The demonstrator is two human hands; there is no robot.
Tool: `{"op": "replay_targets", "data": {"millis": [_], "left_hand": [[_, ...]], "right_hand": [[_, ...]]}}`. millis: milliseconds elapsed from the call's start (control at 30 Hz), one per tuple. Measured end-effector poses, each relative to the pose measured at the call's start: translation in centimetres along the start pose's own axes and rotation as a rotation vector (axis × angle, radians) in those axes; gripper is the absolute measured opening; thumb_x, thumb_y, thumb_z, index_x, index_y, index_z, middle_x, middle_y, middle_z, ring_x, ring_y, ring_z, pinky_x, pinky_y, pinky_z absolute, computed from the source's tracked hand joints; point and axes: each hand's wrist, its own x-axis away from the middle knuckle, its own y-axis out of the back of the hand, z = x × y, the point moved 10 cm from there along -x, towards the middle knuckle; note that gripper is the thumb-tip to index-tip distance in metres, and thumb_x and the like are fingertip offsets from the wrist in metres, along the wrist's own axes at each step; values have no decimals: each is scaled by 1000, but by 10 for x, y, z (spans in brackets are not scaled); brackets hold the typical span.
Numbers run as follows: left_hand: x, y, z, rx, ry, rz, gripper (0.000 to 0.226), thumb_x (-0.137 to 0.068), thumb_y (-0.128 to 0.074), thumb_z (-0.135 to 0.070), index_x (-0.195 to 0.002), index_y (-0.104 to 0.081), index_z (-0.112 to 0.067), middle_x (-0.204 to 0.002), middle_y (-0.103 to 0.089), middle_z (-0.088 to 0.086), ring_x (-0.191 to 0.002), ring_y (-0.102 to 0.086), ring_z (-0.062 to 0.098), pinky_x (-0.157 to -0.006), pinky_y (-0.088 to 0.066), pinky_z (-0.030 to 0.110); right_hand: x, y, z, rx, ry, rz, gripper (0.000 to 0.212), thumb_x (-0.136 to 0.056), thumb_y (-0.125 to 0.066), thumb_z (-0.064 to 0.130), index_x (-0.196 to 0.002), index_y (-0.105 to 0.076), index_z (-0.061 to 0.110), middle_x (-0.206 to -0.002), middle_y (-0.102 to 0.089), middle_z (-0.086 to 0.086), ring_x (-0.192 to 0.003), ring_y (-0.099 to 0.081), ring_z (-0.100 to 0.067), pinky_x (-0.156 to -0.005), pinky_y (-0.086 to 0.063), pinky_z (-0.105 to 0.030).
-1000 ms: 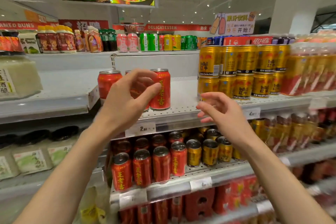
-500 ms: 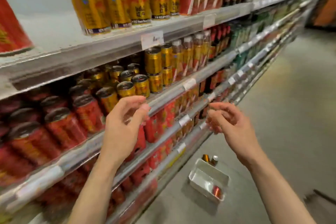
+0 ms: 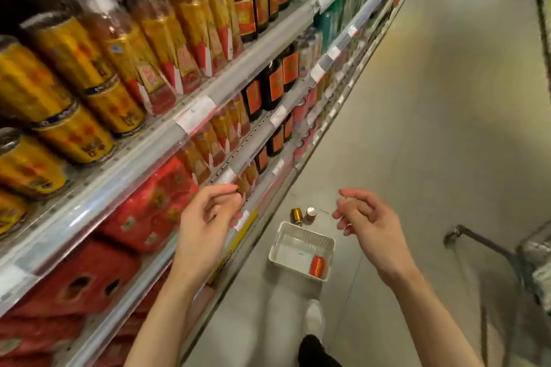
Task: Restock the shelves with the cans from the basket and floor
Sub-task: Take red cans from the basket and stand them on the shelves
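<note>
View now swung down from shelves to basket (image 3: 301, 250) (one red can (image 3: 316, 266) inside), both hands (image 3: 205, 226) seemingly empty, fingers loose

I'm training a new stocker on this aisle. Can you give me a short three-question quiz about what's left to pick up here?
1. True or false: the red can stands upright in the basket.
2. How many cans stand on the floor just beyond the basket?
3. What does the left hand hold? A) a red can B) a gold can C) nothing

Key
1. False: it lies on its side.
2. Two: a gold can and a second can.
3. C; the right hand is empty too.
</note>
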Motion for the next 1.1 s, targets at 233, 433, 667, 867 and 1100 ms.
{"op": "replay_targets", "data": {"millis": [233,433,667,867,1100], "left_hand": [[-72,-95,118,-86,194,101,13,-96,-67,-4,-105,-71,-13,-81,-73,10,-72,-67,10,-69,-55,22],[-117,-149,272,-211,261,234,24,-95,-64,5,-102,-70,-17,-77,-73,-6,-67,-63,1,-69,-51,15],[-145,-197,524,-310,260,345,20,-89,-68,-23,-104,-68,-35,-87,-75,-4,-78,-67,14,-82,-56,40],[-163,-218,706,-421,226,401,30,-94,-68,-15,-108,-62,-41,-93,-73,-12,-94,-67,17,-94,-56,52],[-194,-221,824,-677,146,369,54,-96,-69,-26,-146,-50,-22,-130,-55,0,-103,-59,9,-96,-46,31]], "right_hand": [[-95,27,-122,113,-184,-9,13,-98,-69,13,-111,-71,16,-81,-78,-7,-64,-71,-7,-61,-53,-17],[-153,40,-279,183,-318,-49,13,-98,-68,16,-111,-69,19,-79,-77,-4,-64,-69,-3,-61,-52,-15],[-223,25,-525,326,-343,-61,15,-97,-69,18,-111,-67,22,-83,-75,-9,-73,-71,-21,-76,-60,-36],[-263,3,-685,453,-255,-33,17,-97,-70,26,-114,-67,26,-87,-72,8,-81,-66,1,-63,-48,-7],[-273,-4,-772,641,-171,-16,25,-98,-66,36,-121,-65,27,-96,-70,14,-85,-67,-6,-80,-59,-33]]}}
